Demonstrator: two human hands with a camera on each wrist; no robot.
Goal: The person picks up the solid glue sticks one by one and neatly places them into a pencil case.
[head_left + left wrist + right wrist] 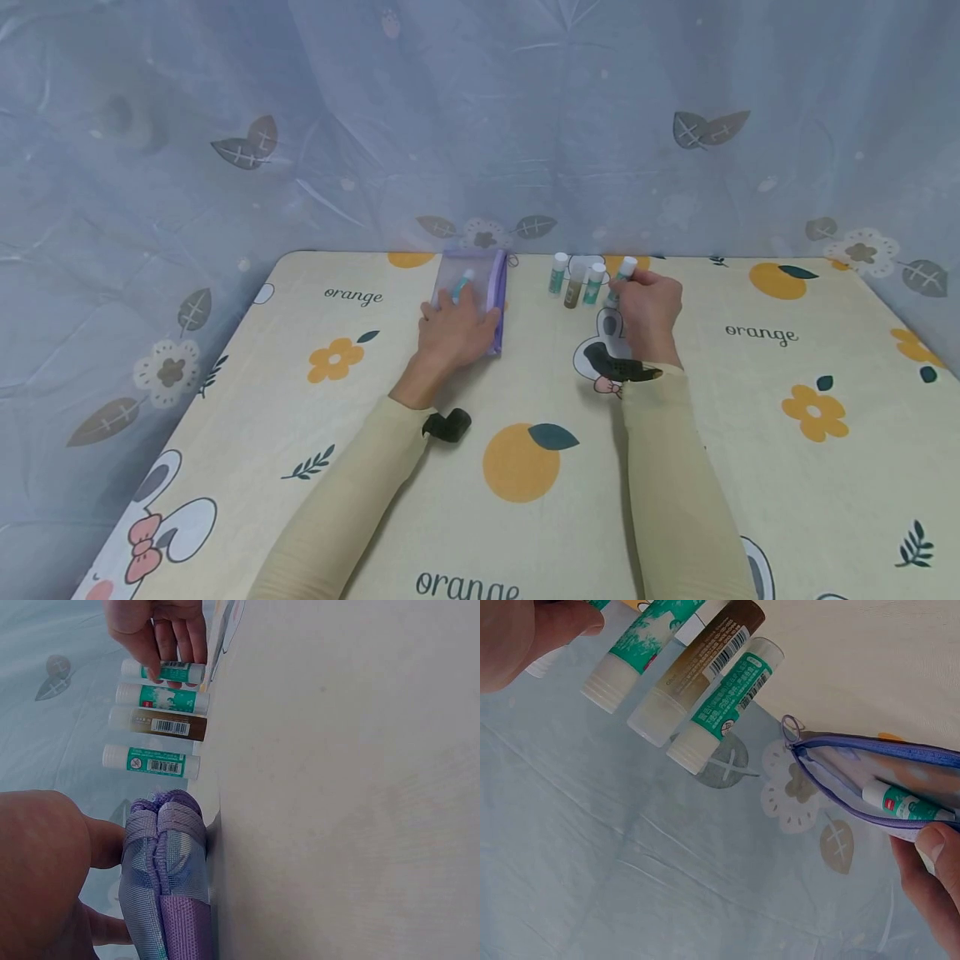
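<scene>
A purple-edged mesh pouch point(486, 287) lies on the table with a green-and-white glue stick point(909, 802) inside; its zip gapes in the right wrist view. My left hand point(456, 329) rests on the pouch, fingers spread. To the right, my right hand point(651, 308) pinches a green glue stick with a white cap point(627, 265). Beside it stand a green stick point(592, 285), a brown one with a clear cap point(573, 292) and another green one point(557, 275), all upright in a row.
A patterned cloth point(570, 533) covers the table. Behind its back edge hangs a blue-grey curtain point(465, 125), close behind the sticks and the pouch.
</scene>
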